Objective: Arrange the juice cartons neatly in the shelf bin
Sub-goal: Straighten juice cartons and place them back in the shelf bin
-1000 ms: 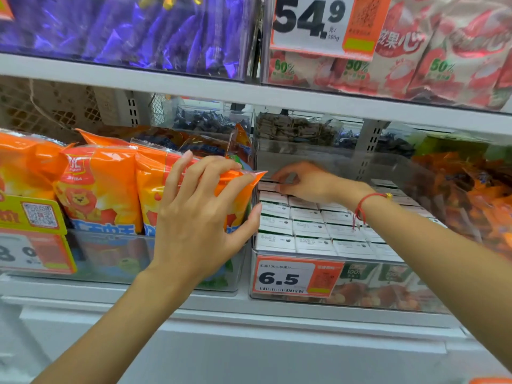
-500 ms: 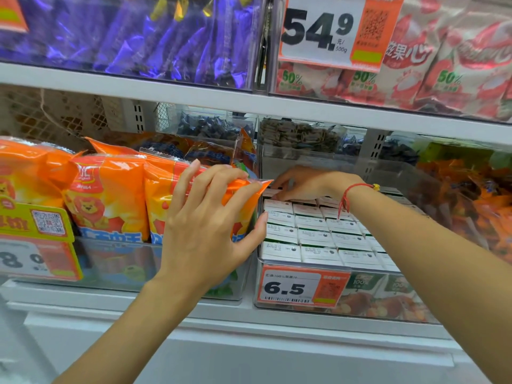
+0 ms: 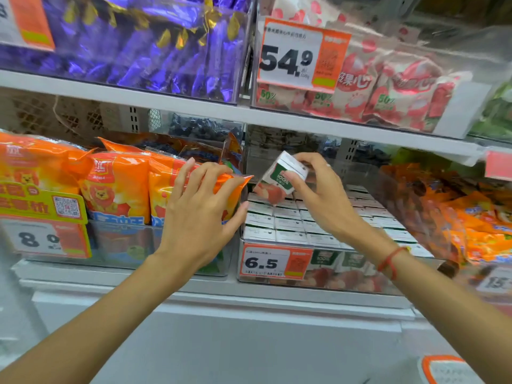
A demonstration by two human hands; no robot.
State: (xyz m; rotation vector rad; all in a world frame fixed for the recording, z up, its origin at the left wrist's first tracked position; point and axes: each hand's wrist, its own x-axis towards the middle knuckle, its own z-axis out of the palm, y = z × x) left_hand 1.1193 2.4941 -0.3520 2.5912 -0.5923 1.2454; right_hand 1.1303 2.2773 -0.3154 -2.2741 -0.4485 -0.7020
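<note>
One juice carton [image 3: 279,180] is held tilted in the air above the rear left part of the shelf bin [image 3: 277,284], clear of the packed cartons [image 3: 318,225] below it. The right hand [image 3: 322,195] grips it, fingers curled over its white top and thumb against its printed side. The packed cartons stand upright in close rows, filling the clear bin to its front wall, where a 6.5 price tag [image 3: 274,262] is fixed. The left hand [image 3: 199,214] rests with fingers spread and straight against an orange snack bag [image 3: 177,189] in the adjoining bin to the left, thumb near the carton bin's left wall.
</note>
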